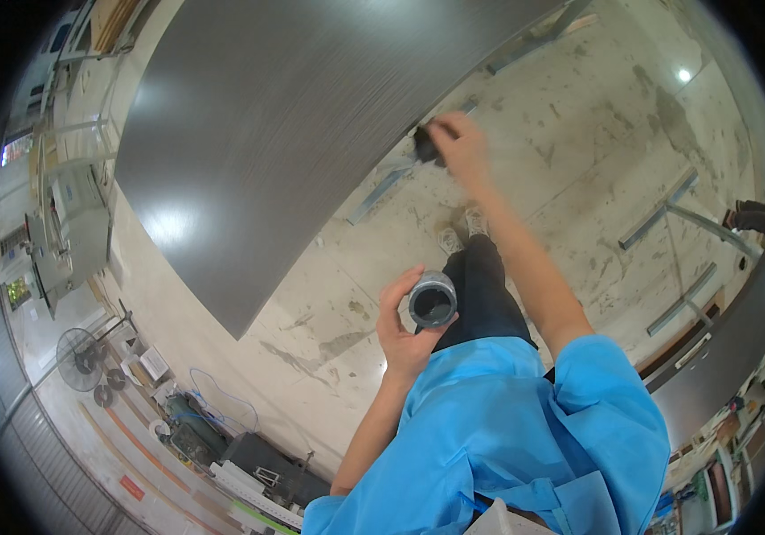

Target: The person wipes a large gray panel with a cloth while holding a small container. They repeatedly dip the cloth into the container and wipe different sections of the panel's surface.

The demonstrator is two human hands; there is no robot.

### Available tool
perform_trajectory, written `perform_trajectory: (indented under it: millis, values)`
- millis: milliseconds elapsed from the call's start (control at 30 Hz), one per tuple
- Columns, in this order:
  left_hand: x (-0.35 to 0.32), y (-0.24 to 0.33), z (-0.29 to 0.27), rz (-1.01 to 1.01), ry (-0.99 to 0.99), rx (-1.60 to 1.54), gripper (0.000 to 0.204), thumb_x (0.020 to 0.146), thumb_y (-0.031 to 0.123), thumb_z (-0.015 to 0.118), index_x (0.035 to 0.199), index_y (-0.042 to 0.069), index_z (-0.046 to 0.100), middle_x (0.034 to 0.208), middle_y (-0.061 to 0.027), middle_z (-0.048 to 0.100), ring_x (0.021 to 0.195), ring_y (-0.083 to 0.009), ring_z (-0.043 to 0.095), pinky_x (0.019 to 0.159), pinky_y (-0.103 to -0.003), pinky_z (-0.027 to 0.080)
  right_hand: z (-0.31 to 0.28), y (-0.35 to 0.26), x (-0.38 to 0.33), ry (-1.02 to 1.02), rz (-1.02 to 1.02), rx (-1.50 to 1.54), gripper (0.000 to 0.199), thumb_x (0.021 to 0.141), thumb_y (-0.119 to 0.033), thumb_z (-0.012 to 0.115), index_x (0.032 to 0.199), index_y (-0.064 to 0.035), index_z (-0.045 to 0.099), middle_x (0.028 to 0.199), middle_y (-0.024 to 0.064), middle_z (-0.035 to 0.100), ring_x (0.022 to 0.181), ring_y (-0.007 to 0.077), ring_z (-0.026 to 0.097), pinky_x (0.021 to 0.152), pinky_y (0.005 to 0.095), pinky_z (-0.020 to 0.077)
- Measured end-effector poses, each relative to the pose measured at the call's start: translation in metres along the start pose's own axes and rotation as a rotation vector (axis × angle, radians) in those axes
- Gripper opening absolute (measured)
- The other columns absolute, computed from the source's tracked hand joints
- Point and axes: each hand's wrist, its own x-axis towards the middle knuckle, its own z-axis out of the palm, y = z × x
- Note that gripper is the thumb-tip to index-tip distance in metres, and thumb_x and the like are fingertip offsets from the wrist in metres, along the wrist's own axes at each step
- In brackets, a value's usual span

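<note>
My left hand (397, 332) is wrapped round an open-topped grey jar (433, 301), held in front of my body. Its round mouth faces up, and the inside looks dark. Farther off, my right arm reaches out to the edge of a big dark grey panel (284, 134) with a fine streaked grain. There my right hand (460, 150), slightly blurred, has its fingers closed on a small dark cloth-like piece (425, 145) against the panel's edge. What kind of piece it is cannot be made out clearly.
Metal stand legs (380, 192) show under the panel's edge. Another metal stand (667, 209) is at the right, near a second dark panel (730, 357). A fan (82, 358) and a dark machine (195, 435) occupy the lower left. The pale floor (578, 116) is stained.
</note>
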Motion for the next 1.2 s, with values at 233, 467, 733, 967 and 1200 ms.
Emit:
perform_trajectory:
  millis: [233, 467, 733, 967, 1200]
  values:
    - [0.004, 0.003, 0.001, -0.032, 0.049, -0.008, 0.076, 0.073, 0.005, 0.099, 0.14, 0.008, 0.063, 0.146, -0.0174, 0.068, 0.131, -0.0309, 0.064, 0.114, -0.042, 0.049, -0.018, 0.007, 0.007, -0.032, -0.02, -0.026, 0.015, 0.096, -0.016, 0.079, 0.101, -0.0019, 0.078, 0.1, 0.0143, 0.077, 0.093, 0.0331, 0.074, 0.082, 0.0384, 0.0579]
    - [0.015, 0.007, 0.001, 0.005, 0.035, -0.026, 0.076, 0.073, 0.005, 0.099, 0.141, 0.009, 0.064, 0.146, -0.0171, 0.069, 0.133, -0.0309, 0.064, 0.114, -0.043, 0.049, -0.025, 0.013, 0.027, 0.127, 0.109, 0.011, 0.015, 0.096, -0.015, 0.078, 0.104, -0.0023, 0.079, 0.104, 0.0153, 0.078, 0.096, 0.0313, 0.075, 0.085, 0.0391, 0.058]
    - [0.018, 0.009, 0.004, 0.011, 0.018, -0.024, 0.077, 0.073, 0.006, 0.099, 0.141, 0.009, 0.063, 0.145, -0.0167, 0.069, 0.134, -0.0321, 0.063, 0.114, -0.043, 0.049, -0.02, 0.012, 0.009, -0.102, -0.061, -0.033, 0.015, 0.097, -0.016, 0.078, 0.104, -0.0037, 0.079, 0.102, 0.0128, 0.077, 0.093, 0.0315, 0.075, 0.084, 0.0389, 0.0581]
    - [0.012, 0.006, 0.006, 0.011, 0.0, 0.006, 0.077, 0.073, 0.006, 0.099, 0.141, 0.009, 0.063, 0.146, -0.016, 0.069, 0.134, -0.0325, 0.064, 0.114, -0.043, 0.049, -0.019, 0.017, 0.009, 0.064, 0.061, 0.028, 0.015, 0.096, -0.018, 0.078, 0.103, -0.0049, 0.079, 0.102, 0.013, 0.077, 0.093, 0.0326, 0.075, 0.083, 0.0388, 0.0583]
    - [0.013, 0.006, 0.007, 0.016, -0.012, -0.02, 0.077, 0.072, 0.005, 0.099, 0.141, 0.008, 0.063, 0.146, -0.0175, 0.069, 0.134, -0.0318, 0.063, 0.114, -0.043, 0.049, -0.025, 0.02, 0.023, 0.02, -0.051, -0.082, 0.015, 0.097, -0.017, 0.078, 0.103, -0.0046, 0.08, 0.103, 0.0144, 0.078, 0.092, 0.031, 0.075, 0.083, 0.0381, 0.0581]
